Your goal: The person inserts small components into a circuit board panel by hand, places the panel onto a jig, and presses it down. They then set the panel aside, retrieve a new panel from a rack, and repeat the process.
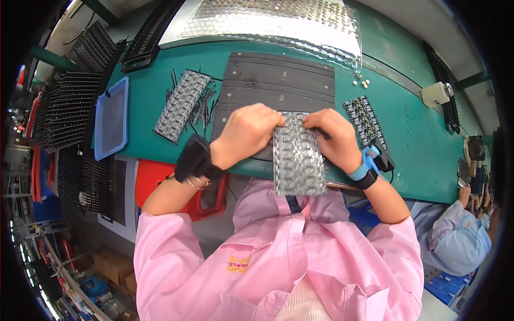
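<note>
Between my two hands is a printed circuit board panel (299, 155), grey and densely patterned, slightly blurred, its lower end hanging past the table's front edge. My left hand (249, 131) pinches its upper left corner, fingers curled. At the upper right corner my right hand (334, 136) grips it the same way. Under and beyond the hands lies a dark grooved plate (278, 80). A second circuit board panel (183, 106) lies to the left on thin black strips (203, 109). To the right rests another panel (367, 120) with yellowish parts, partly behind my right wrist.
A blue tray (112, 117) stands at the left of the green table (412, 144), near black slotted racks (69, 107). Clear plastic sheeting with small parts (278, 21) lies at the back. Small round pieces (364, 84) and a white roll (436, 94) are at right. Another person (455, 235) sits far right.
</note>
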`<act>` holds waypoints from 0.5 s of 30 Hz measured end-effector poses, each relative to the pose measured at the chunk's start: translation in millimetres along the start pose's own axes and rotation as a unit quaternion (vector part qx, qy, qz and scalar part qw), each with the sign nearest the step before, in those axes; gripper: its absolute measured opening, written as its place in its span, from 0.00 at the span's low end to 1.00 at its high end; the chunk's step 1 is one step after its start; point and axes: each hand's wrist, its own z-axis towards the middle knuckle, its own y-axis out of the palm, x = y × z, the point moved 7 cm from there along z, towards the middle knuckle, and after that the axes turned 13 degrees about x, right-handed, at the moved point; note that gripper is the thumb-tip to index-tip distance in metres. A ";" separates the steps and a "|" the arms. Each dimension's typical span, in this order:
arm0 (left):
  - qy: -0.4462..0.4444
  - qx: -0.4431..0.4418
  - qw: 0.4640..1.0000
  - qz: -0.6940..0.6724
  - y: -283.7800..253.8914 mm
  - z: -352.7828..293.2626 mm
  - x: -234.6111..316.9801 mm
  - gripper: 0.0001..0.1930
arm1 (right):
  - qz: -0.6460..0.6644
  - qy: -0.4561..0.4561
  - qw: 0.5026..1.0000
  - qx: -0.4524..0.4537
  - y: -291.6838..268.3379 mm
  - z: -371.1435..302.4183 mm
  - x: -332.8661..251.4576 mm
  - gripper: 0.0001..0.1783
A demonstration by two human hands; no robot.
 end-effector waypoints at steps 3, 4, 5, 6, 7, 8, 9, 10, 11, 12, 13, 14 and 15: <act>-0.099 -0.029 0.993 -0.060 -0.4 16.5 -19.7 0.06 | 0.040 0.129 0.991 0.020 -5.0 11.2 17.7 0.11; -0.152 -0.071 0.984 -0.066 4.5 21.1 -29.6 0.06 | 0.045 0.187 0.981 0.007 -3.5 16.0 23.1 0.10; -0.203 -0.112 0.970 -0.070 9.6 25.5 -40.3 0.07 | 0.050 0.242 0.969 -0.005 -1.8 22.0 28.6 0.10; -0.253 -0.152 0.953 -0.075 14.9 24.9 -48.6 0.08 | 0.054 0.297 0.953 -0.017 0.1 22.3 34.7 0.09; -0.252 -0.152 0.953 -0.074 15.7 26.2 -50.6 0.08 | 0.053 0.296 0.953 -0.016 0.3 21.9 36.3 0.09; -0.260 -0.150 0.950 -0.090 16.9 26.1 -52.8 0.08 | 0.051 0.293 0.955 -0.013 0.8 20.1 38.8 0.09; -0.269 -0.148 0.946 -0.105 18.1 25.6 -55.1 0.08 | 0.049 0.290 0.956 -0.011 1.4 18.3 41.3 0.09; -0.278 -0.147 0.942 -0.121 19.6 25.3 -55.8 0.09 | 0.047 0.288 0.956 -0.009 1.2 16.2 42.7 0.09; -0.279 -0.147 0.941 -0.122 21.5 25.9 -56.7 0.09 | 0.047 0.290 0.956 -0.010 1.1 16.4 44.2 0.09; -0.280 -0.145 0.942 -0.114 23.6 27.4 -58.1 0.09 | 0.049 0.295 0.954 -0.005 0.5 17.9 47.0 0.09; -0.280 -0.142 0.943 -0.106 25.5 28.8 -59.4 0.09 | 0.050 0.300 0.953 0.000 -0.2 19.7 49.5 0.09; -0.281 -0.139 0.945 -0.098 26.0 29.2 -60.3 0.09 | 0.052 0.305 0.951 0.005 -0.9 20.6 50.7 0.10; -0.282 -0.139 0.944 -0.098 25.5 29.3 -60.3 0.09 | 0.053 0.305 0.951 0.004 -0.5 20.9 50.5 0.10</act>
